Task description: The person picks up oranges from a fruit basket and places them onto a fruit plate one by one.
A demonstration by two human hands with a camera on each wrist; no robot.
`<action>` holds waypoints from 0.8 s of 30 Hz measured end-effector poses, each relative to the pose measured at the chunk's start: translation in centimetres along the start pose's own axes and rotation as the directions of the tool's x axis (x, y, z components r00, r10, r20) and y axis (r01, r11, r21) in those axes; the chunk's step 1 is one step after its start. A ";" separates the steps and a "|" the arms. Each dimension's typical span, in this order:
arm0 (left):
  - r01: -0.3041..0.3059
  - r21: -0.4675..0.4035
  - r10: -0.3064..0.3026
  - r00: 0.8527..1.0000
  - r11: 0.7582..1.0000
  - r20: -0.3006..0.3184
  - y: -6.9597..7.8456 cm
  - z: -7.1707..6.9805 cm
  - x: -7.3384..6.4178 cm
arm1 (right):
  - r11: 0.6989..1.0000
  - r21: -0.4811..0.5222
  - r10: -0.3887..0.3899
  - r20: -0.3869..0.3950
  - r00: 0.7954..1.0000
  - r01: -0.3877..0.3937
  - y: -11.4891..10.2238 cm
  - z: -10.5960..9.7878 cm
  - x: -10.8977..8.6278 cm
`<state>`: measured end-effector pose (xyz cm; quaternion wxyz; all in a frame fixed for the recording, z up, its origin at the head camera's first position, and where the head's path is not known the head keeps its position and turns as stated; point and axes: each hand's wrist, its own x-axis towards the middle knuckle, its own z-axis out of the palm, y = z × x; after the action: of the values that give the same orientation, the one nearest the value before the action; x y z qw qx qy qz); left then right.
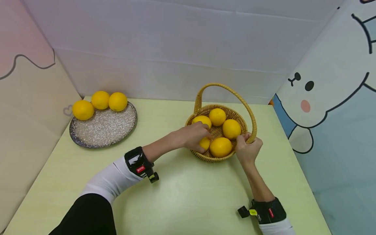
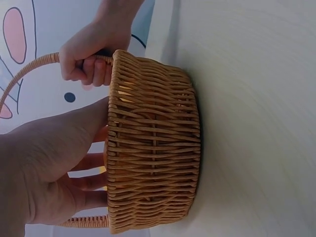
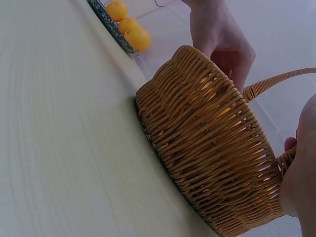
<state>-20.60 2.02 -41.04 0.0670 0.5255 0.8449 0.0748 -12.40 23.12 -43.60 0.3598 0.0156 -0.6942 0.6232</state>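
Note:
A round wicker basket [image 1: 211, 159] with a tall arched handle [image 1: 218, 85] stands on the table, with several yellow-orange oranges [image 1: 232, 129] inside. My left hand [image 1: 192, 135] reaches over the basket's left rim, its fingers and thumb around an orange [image 1: 204, 143] at the near left. In the left wrist view the fingertips of that hand [image 2: 59, 163] are hidden behind the wicker wall. At the basket's right side, my right hand [image 1: 248, 148] grips the lower end of the handle. The right wrist view shows the basket side [image 3: 212, 143] close up.
A speckled oval plate [image 1: 105, 130] with a dark rim lies at the table's back left. Three more oranges [image 1: 118, 101] sit together along its far edge. White cloth [image 1: 164, 42] hangs behind the table, and printed panels [image 1: 329, 156] flank it.

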 end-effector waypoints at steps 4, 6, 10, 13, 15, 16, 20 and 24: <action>-0.035 -0.027 0.034 0.998 0.999 -0.044 -0.2 0.1 -0.1 | 1.000 0.003 0.005 -0.005 1.000 -0.005 0.0 0.0 0.0; -0.047 -0.043 0.044 0.997 0.998 -0.065 -0.4 0.2 -0.2 | 1.000 0.007 0.009 -0.011 1.000 -0.009 0.0 0.1 0.0; -0.059 -0.059 0.053 0.993 0.997 -0.102 -0.5 0.1 -0.4 | 1.000 0.008 0.000 -0.013 1.000 0.000 0.0 0.1 0.0; -0.076 -0.069 0.066 0.989 0.995 -0.135 -0.5 -0.2 -0.5 | 1.000 0.006 -0.004 -0.017 1.000 0.004 -0.1 0.2 0.0; -0.081 -0.070 0.070 0.985 0.994 -0.155 -0.4 -0.4 -0.6 | 1.000 0.007 -0.001 -0.019 1.000 0.001 -0.1 0.2 0.0; -0.084 -0.073 0.071 0.984 0.994 -0.164 -0.4 -0.5 -0.7 | 1.000 0.008 0.001 -0.021 1.000 -0.001 -0.1 0.2 0.0; -0.072 -0.085 0.055 0.981 0.994 -0.188 -0.2 -0.9 -1.0 | 1.000 0.004 0.003 -0.025 1.000 -0.003 -0.1 0.2 0.0; -0.070 -0.117 0.042 0.974 0.991 -0.222 0.0 -1.3 -1.4 | 1.000 -0.001 -0.005 -0.025 1.000 0.005 -0.1 0.2 0.0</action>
<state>-20.21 0.70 -39.70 0.0037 0.5325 0.8256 0.1865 -12.48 22.89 -43.50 0.3700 0.0091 -0.6900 0.6221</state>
